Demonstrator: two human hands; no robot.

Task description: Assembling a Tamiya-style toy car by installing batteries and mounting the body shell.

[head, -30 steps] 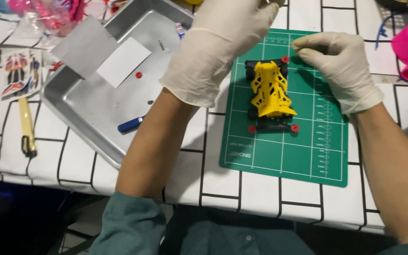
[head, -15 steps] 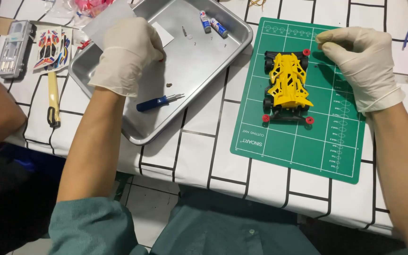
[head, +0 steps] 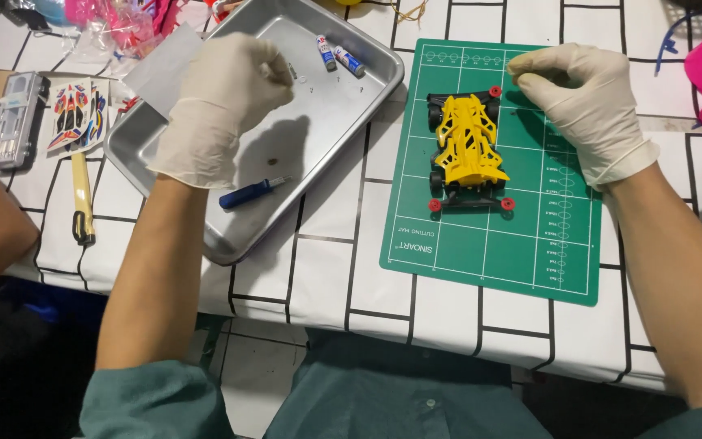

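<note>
Here, my left hand (head: 221,106) hovers loosely curled, holding nothing I can see, above the metal tray (head: 164,130); beyond it, the coloured sticker sheet (head: 76,115). My right hand (head: 582,102), fingertips pinched, touches the green mat (head: 489,244) beside the yellow car (head: 466,146).

Hobby workbench, green cutting mat (head: 489,244), metal parts tray (head: 205,236), sticker sheet (head: 75,118), grid-patterned tablecloth (head: 327,276)

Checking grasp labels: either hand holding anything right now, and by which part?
Cannot tell. The left hand is loosely closed above the metal tray; the right hand is pinched on the green mat beside the yellow toy car. Nothing shows in either.
</note>
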